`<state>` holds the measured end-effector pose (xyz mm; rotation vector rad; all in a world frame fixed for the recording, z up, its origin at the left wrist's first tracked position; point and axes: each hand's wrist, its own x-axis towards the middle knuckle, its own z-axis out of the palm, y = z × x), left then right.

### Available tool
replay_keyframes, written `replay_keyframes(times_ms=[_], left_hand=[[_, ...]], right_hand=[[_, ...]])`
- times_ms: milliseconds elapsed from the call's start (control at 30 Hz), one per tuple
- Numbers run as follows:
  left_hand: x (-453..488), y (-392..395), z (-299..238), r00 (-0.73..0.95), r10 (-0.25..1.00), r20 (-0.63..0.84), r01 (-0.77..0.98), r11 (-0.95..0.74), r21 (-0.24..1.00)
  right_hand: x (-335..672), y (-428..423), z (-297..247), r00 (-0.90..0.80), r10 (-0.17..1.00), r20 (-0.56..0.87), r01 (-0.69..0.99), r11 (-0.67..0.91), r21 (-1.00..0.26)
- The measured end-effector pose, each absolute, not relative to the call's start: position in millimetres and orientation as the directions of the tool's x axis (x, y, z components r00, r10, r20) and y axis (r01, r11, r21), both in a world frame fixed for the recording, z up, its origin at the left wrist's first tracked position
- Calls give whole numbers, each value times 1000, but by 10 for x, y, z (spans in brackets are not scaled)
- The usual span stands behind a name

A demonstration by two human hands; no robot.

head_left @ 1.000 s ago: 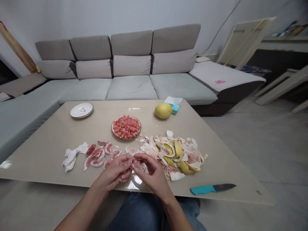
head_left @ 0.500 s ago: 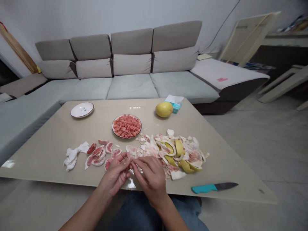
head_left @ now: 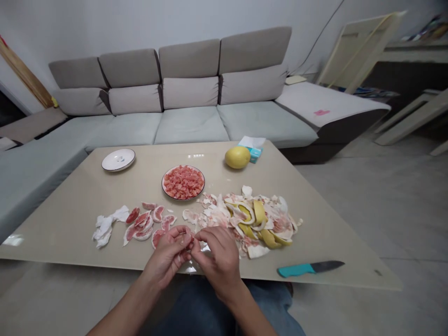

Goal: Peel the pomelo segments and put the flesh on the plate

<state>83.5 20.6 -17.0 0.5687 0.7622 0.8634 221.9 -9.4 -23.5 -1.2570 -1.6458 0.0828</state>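
My left hand and my right hand meet over the near edge of the beige table, fingers pinched together on a small pink pomelo segment held between them. Just beyond the left hand lie several pink pomelo segments. A plate of pink pomelo pieces stands further back. A heap of yellow peel and white pith lies beyond the right hand.
A teal-handled knife lies at the table's near right edge. A crumpled white tissue is at the left, a white plate at the far left, a whole yellow pomelo and a tissue box at the back. A grey sofa stands behind.
Both hands have drawn slightly nearer to me and closer together, still working on the segment. The view has shifted a little.
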Motion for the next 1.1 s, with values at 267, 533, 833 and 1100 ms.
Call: replay_keyframes(times_ms=[267,533,833,1100], left_hand=[[793,243,-97,477,796,-372,-331,555,763],[732,252,-75,461,770,-440,-330,610,721],[680,260,-77,512,732,-449,-314,646,696],[614,302,-83,515,731,-448,-316,648,693]], right_hand=[[2249,-102,-185,103,769,630,609,452,-651],[2397,-93,-118,128,812,570,505,441,-742],[2442,-58,-81,241,865,440,344,348,-872],[2519,-4,-183,321,928,187,-17,203,-979]])
